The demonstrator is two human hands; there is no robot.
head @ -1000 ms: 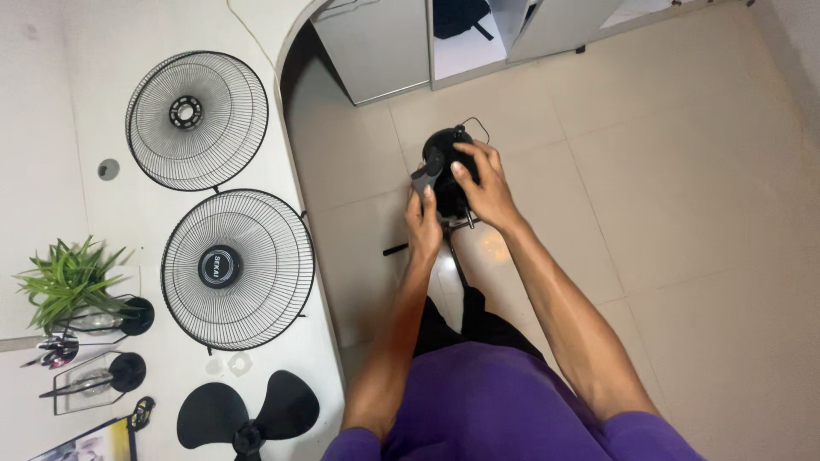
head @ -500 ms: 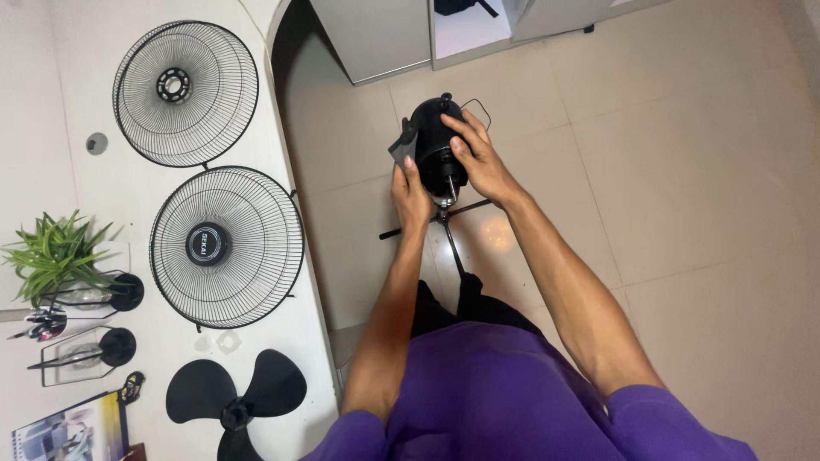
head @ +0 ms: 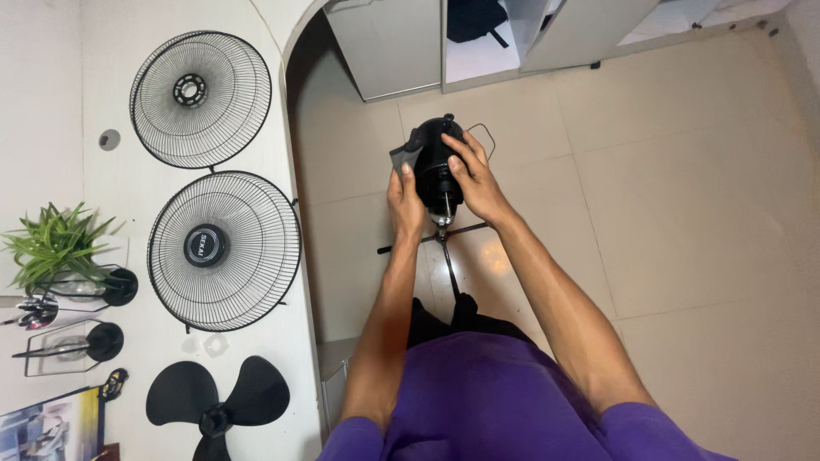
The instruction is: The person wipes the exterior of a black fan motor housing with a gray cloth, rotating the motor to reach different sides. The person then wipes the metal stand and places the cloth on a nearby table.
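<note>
left hand (head: 405, 201): closed around the left flank of the black rounded plastic fan motor housing (head: 436, 162), thumb up against a grey flat piece (head: 403, 157) at the housing's edge.
right hand (head: 472, 181): fingers spread and wrapped over the top and right side of the motor housing, gripping it.
motor housing: held between both hands above the beige tiled floor (head: 683, 188), in front of the person; a short metal shaft (head: 442, 209) projects from its near end.
stand: thin black cross-shaped legs (head: 444, 243) lie on the floor just below the housing.
white counter (head: 102, 102): to the person's left, well apart from the hands.
on the counter: a black round wire grille with an open centre ring (head: 201, 98); nearer, a black round wire grille with a solid centre cap (head: 224, 250); a black three-bladed plastic fan blade (head: 218, 408); a green potted plant (head: 51, 248).
clothing: purple shirt (head: 504, 401) at the lower edge.
</note>
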